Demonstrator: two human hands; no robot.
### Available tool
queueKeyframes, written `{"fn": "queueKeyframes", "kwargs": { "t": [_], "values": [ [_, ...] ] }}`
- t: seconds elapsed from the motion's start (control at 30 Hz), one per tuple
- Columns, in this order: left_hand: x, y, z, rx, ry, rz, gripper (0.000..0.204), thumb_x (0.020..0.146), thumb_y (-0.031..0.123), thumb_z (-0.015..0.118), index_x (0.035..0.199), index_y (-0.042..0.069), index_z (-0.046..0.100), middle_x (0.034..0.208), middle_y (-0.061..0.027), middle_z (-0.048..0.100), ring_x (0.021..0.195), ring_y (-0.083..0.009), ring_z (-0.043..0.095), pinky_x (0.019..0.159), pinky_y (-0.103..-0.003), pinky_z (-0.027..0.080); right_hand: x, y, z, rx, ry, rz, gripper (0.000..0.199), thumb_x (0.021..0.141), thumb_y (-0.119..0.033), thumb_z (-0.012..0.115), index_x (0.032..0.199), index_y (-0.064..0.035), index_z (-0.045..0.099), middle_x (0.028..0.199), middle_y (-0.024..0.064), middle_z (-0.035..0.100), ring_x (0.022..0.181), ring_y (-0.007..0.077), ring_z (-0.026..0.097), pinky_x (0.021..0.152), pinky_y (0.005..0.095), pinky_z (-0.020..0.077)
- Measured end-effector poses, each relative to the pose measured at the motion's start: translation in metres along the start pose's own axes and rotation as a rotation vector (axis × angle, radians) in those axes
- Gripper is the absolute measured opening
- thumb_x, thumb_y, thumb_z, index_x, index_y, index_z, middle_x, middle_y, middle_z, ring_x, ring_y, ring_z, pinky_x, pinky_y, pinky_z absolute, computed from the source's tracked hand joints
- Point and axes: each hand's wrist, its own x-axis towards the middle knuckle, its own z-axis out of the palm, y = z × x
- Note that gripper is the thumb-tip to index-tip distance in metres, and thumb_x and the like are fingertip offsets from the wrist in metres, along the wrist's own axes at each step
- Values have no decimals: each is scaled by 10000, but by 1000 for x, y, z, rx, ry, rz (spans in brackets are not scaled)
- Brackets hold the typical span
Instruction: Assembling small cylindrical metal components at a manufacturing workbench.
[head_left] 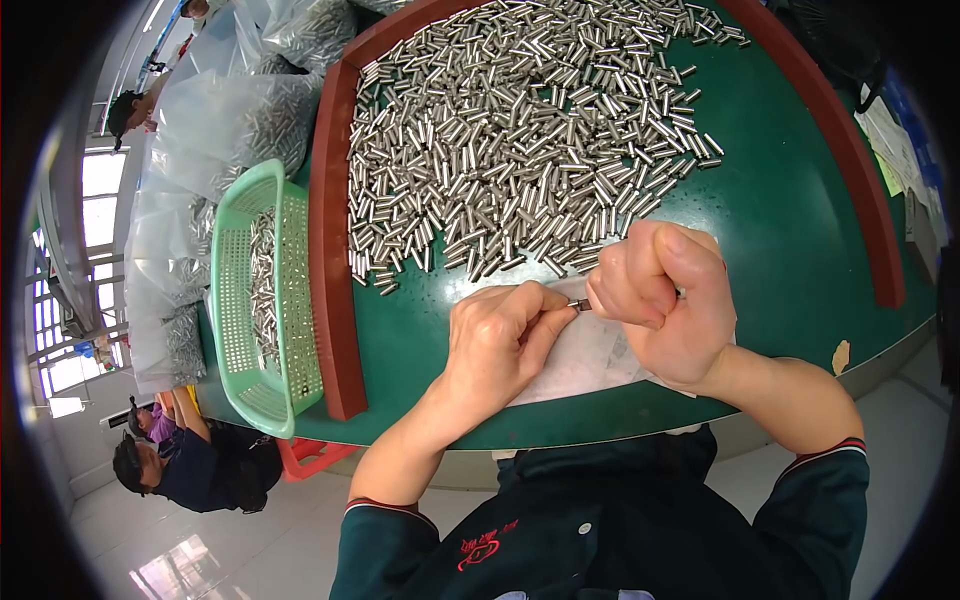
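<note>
My left hand (495, 340) is closed, thumb and forefinger pinching one end of a small metal pin (580, 304). Close against it on the right, my right hand (668, 300) is curled into a fist at the pin's other end. A small dark end shows at the far side of the fist, but most of what it grips is hidden by the fingers. Under both hands lies a whitish sheet (590, 358). Beyond them a wide heap of short silver metal pins (520, 140) spreads over the green tabletop (780, 250).
Red-brown rails (335, 250) border the table at left, back and right. A light green plastic basket (235, 330) with more pins stands left, beside clear bags (200, 120) of metal parts. Papers (890, 140) lie at far right. People (200, 465) sit at the lower left.
</note>
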Motion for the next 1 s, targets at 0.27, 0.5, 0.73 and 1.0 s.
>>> {"fn": "queueKeyframes", "kwargs": {
  "t": [0.27, 0.5, 0.73, 1.0],
  "values": [
    [1, 2, -4, 12, -27, -21, 111, 664, 27, 652, 638, 16, 544, 500, -91, 509, 434, -233, 501, 411, -315, 382, -3, 3, 3, -82, -19, -8, 404, 879, -262, 328, 510, -109, 266, 423, -26, 241, 393, 78, 181, 413, 245, 180],
    [4, 7, -8, 72, -44, 33, 92, 679, 27, 644, 664, 16, 554, 501, -90, 502, 426, -207, 490, 410, -304, 379, -5, 7, 11, -166, 12, -80, 413, 875, -263, 351, 503, -108, 260, 436, -30, 240, 405, 82, 195, 424, 248, 192],
    [3, 0, -26, -989, -40, -404, 72, 847, 106, 521, 860, 37, 507, 734, -17, 511, 572, -22, 368, 478, -166, 295, -2, 1, 5, -24, 36, 15, 370, 864, -199, 335, 519, -88, 257, 462, -25, 242, 426, 73, 205, 418, 237, 190],
    [7, -8, -33, -1384, -88, -623, 178, 872, 156, 481, 982, 25, 531, 736, -29, 536, 553, -36, 358, 463, -164, 290, -2, -2, 6, -7, 38, 52, 358, 853, -162, 333, 512, -75, 268, 462, -17, 257, 439, 71, 235, 421, 228, 198]
  ]
}}
